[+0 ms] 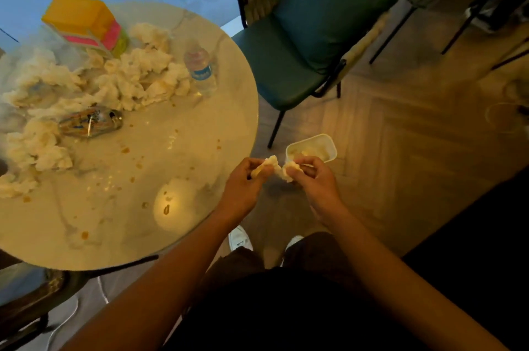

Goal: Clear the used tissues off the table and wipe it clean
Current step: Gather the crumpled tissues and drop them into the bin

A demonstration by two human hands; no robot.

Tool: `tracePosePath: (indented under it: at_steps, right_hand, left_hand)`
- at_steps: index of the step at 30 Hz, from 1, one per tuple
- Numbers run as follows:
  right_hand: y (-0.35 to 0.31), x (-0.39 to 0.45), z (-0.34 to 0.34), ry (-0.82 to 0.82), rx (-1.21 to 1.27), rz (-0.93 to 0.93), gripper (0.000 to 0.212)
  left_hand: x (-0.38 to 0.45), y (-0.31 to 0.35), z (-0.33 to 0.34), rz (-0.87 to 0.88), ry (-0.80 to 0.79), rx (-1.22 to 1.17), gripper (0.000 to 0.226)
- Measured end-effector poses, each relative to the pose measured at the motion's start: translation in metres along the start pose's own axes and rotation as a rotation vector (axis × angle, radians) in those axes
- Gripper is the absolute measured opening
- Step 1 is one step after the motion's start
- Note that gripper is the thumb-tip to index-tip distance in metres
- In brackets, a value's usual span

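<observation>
Both hands are out past the tabletop edge, over the wood herringbone floor. Left hand and right hand each have fingers curled tight on one crumpled white tissue wad, which is stretched btwn them, so nothing's loose or open there.

Just past the right hand, at 12 o'clock from it, there's a small white rectangular plastic bin on the floor w/ pale crumpled tissue inside; can't tell how full it is.

Round glossy marble-look tabletop sits at 9-10 o'clock from the hands. The big heap of used white tissues covers its far and left parts, w/ brownish spots and crumbs on the near half. In the mess: a clear plastic water bottle w/ blue label standing at the heap's 3 o'clock side, a shiny crumpled foil wrapper lying flat, and a yellow and pink cardboard box at the far edge.

Dark green cushioned chair stands at 12 o'clock, beside the tabletop.
</observation>
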State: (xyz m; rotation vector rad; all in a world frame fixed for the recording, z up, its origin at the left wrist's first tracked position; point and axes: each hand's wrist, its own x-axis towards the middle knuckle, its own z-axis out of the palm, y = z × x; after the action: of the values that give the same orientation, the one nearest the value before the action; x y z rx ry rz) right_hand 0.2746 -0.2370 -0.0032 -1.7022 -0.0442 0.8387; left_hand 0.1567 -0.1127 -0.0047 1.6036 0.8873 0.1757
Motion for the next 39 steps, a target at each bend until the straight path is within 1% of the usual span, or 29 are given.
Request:
tracePosePath:
  at_steps: [3,5,7,11,14,17,21,25,27,29,31,32,34,36,39]
  right_hand:
    - [0.008,0.02,-0.029,0.091,-0.002,0.049,0.022]
    - [0.012,0.036,-0.049,0.124,-0.005,0.068,0.022]
    - [0.017,0.057,-0.07,0.135,-0.02,0.106,0.024]
    - [0.038,0.12,-0.111,0.138,-0.042,0.229,0.024]
    - [0.061,0.178,-0.135,0.134,-0.054,0.318,0.018]
    - [0.092,0.244,-0.151,0.147,-0.066,0.369,0.016]
    - [0.153,0.334,-0.147,0.185,-0.051,0.472,0.019]
    - [0.223,0.403,-0.13,0.236,-0.028,0.521,0.019]
    - [0.253,0.424,-0.123,0.19,-0.063,0.544,0.024]
    - [0.274,0.435,-0.12,0.123,-0.15,0.571,0.036]
    - [0.282,0.439,-0.121,0.085,-0.213,0.586,0.042]
    - [0.281,0.439,-0.123,0.079,-0.232,0.583,0.04]
    - [0.271,0.433,-0.127,0.065,-0.262,0.566,0.029]
    - [0.249,0.419,-0.13,0.048,-0.268,0.536,0.015]
    - [0.198,0.385,-0.127,0.0,-0.242,0.477,0.014]
  left_hand:
    - [0.031,0.001,0.029,-0.002,-0.094,0.115,0.019]
    - [0.058,-0.003,0.05,0.01,-0.123,0.234,0.03]
    - [0.083,-0.011,0.076,-0.017,-0.129,0.282,0.038]
    - [0.13,-0.019,0.129,-0.058,-0.108,0.331,0.02]
    - [0.169,-0.046,0.169,-0.161,-0.075,0.373,0.016]
    - [0.212,-0.089,0.213,-0.302,-0.048,0.305,0.012]
    - [0.268,-0.152,0.26,-0.465,0.045,0.191,0.028]
    - [0.315,-0.218,0.292,-0.637,0.123,-0.015,0.031]
    - [0.33,-0.246,0.301,-0.686,0.128,-0.091,0.032]
    - [0.339,-0.268,0.306,-0.69,0.107,-0.066,0.034]
    - [0.343,-0.278,0.305,-0.69,0.102,-0.027,0.034]
    - [0.343,-0.277,0.303,-0.691,0.106,-0.023,0.033]
    - [0.338,-0.266,0.296,-0.682,0.115,-0.04,0.031]
    - [0.329,-0.245,0.285,-0.652,0.106,-0.062,0.028]
    - [0.308,-0.2,0.261,-0.569,0.121,-0.077,0.024]
